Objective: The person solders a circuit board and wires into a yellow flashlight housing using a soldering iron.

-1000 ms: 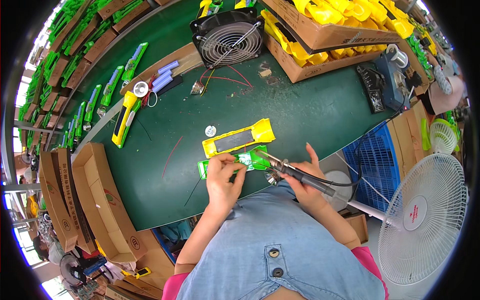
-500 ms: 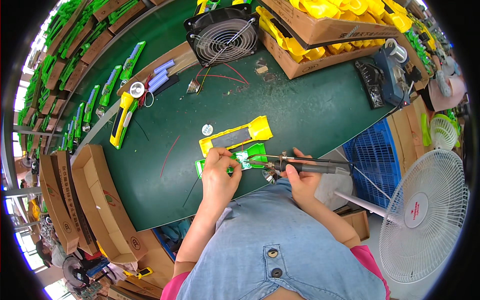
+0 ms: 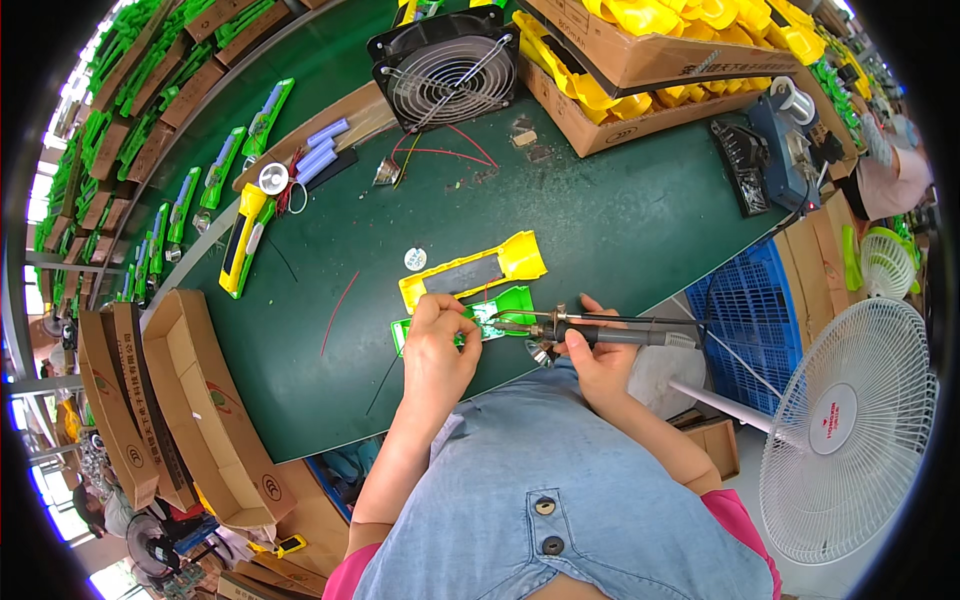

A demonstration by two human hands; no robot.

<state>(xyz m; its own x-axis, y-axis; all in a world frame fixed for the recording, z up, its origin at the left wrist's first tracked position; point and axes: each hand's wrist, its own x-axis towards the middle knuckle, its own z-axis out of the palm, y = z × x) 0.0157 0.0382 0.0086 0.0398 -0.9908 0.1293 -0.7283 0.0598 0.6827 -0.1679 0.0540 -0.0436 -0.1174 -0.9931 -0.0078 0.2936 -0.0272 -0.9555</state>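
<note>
My right hand (image 3: 598,362) is wrapped round the dark handle of a soldering iron (image 3: 640,337), which has a thin metal tube along its top. The iron's tip reaches left to a small circuit board (image 3: 486,316) inside a green plastic housing (image 3: 516,302). My left hand (image 3: 437,350) is pinched over the left part of this housing; what its fingertips hold is hidden. A shiny reflector cup (image 3: 541,352) lies under the iron. Just beyond is a yellow housing half (image 3: 520,257) with a grey panel, next to a round white sticker (image 3: 414,260).
A square fan (image 3: 450,82) stands at the back, beside cardboard boxes of yellow parts (image 3: 640,65). A blue soldering unit (image 3: 782,140) is at the right. Purple battery cells (image 3: 318,158) and a yellow-green lamp (image 3: 243,243) lie left. A white fan (image 3: 845,430) stands right.
My right hand and the soldering iron have shifted slightly to the left. My left hand stays almost in place over the green housing.
</note>
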